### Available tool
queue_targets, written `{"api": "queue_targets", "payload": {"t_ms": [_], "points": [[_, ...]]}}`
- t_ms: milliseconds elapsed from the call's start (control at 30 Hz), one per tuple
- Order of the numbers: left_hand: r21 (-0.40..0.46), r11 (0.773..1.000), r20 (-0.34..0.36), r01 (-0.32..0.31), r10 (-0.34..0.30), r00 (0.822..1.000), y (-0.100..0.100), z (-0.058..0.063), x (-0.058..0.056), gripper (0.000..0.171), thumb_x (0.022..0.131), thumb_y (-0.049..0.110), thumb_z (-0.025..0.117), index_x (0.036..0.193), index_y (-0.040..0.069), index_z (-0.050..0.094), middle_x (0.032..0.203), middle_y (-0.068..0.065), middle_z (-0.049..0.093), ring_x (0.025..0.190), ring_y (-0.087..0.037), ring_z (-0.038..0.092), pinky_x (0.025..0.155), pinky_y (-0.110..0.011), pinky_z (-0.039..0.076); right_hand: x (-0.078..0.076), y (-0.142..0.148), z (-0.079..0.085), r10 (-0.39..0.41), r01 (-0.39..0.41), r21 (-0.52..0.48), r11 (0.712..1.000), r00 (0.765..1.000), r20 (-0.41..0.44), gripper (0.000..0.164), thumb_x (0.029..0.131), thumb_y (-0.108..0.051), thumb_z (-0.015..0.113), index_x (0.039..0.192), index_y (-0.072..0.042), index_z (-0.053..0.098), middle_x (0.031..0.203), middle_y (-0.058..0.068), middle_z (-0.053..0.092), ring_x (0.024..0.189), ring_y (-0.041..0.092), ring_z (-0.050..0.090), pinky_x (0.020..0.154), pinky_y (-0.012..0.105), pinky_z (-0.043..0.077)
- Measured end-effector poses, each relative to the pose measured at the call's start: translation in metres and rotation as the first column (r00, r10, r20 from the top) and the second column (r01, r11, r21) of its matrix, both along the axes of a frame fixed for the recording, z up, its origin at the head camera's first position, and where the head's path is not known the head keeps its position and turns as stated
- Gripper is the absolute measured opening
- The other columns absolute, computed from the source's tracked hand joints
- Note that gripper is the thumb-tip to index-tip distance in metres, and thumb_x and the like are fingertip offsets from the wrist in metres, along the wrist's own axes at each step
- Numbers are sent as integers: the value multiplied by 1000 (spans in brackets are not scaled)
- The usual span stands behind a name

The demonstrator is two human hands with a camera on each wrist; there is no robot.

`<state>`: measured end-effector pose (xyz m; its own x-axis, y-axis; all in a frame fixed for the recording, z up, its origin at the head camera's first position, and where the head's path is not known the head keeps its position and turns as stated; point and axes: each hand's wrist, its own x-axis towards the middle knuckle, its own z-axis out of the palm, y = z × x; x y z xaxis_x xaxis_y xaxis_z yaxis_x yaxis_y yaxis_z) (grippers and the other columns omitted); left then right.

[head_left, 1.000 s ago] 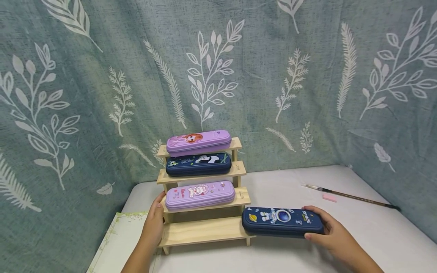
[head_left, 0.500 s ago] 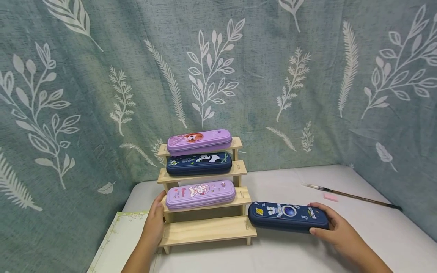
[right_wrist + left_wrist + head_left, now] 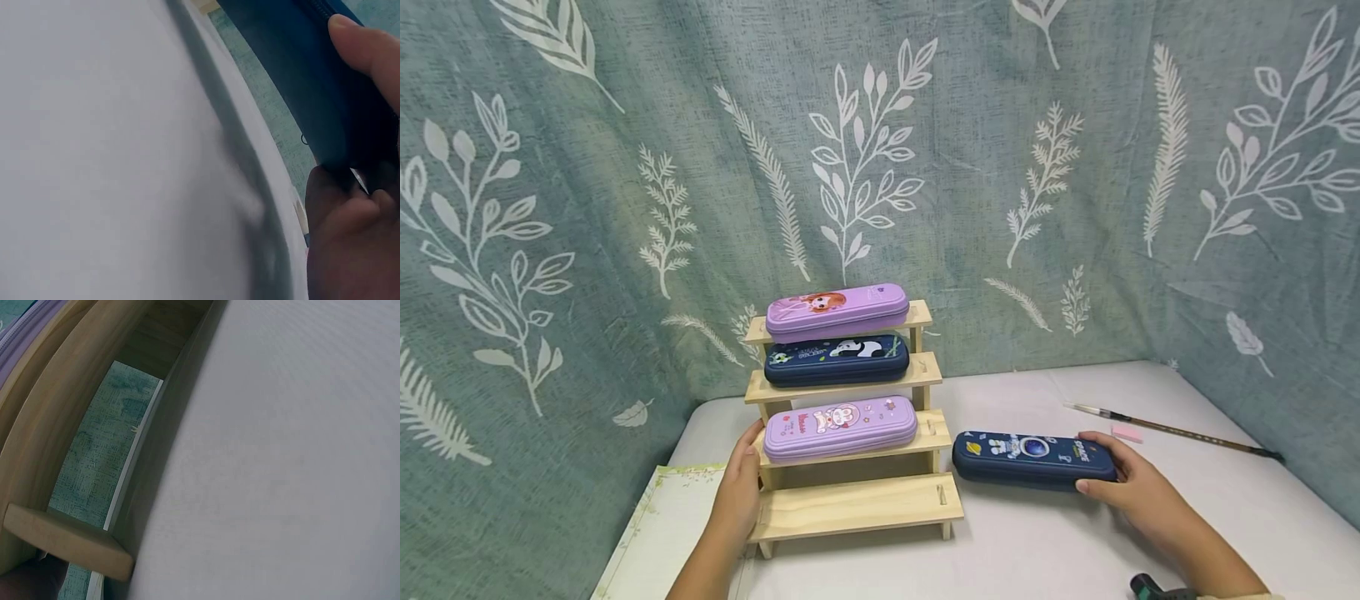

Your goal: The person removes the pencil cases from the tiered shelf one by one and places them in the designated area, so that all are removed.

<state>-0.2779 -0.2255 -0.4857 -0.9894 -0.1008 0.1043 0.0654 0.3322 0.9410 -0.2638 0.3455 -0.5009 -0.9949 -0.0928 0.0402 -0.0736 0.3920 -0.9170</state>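
Note:
My right hand (image 3: 1138, 479) grips the right end of a navy pencil case (image 3: 1033, 458) printed with an astronaut and "SPACE", thumb in front. In the right wrist view this case (image 3: 306, 81) is raised over the white tabletop. My left hand (image 3: 739, 487) holds the left side of a four-tier wooden display rack (image 3: 857, 504), its fingers partly hidden behind the wood. On the rack's upper tiers lie a purple girl-print pencil case (image 3: 838, 312), a navy panda pencil case (image 3: 837, 360) and a lilac rabbit pencil case (image 3: 841, 427). The lowest tier is bare.
A paintbrush (image 3: 1172, 429) lies at the table's right, beside a pink eraser (image 3: 1127, 433). A pale leaf-bordered sheet (image 3: 658, 525) sits left of the rack. Leaf-patterned cloth (image 3: 970, 183) hangs behind and at both sides of the white table (image 3: 1030, 558).
My right hand has carried the navy space pencil case rightward and back, from overlapping the lowest tier's right end to beside the rack. My left hand has stayed on the rack.

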Motion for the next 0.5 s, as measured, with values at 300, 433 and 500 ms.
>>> {"api": "queue_targets", "payload": {"t_ms": [300,433,500], "points": [[8,1000,17,2,-2,1000,2,1,1,52,116,41,17,167,32,24,176,-4,17,163,-36,9,129,-65,11,-23,8,-7,-38,37,17,999,996,85,98,91,-32,84,165,-9,23,167,36,16,151,57,26,105,28,48],[9,1000,20,4,-4,1000,1,2,1,52,116,41,17,167,32,24,176,-4,17,163,-35,8,129,-65,10,-35,6,-10,-34,37,-26,999,993,111,98,94,-32,81,167,-11,20,169,35,12,152,57,24,113,50,40],[5,1000,22,4,-4,1000,0,2,2,53,116,42,17,167,32,25,176,-4,17,163,-36,8,128,-66,10,-40,5,-12,-33,38,-48,998,993,110,97,94,-30,81,167,-11,19,170,34,10,152,57,23,116,54,38]]}}
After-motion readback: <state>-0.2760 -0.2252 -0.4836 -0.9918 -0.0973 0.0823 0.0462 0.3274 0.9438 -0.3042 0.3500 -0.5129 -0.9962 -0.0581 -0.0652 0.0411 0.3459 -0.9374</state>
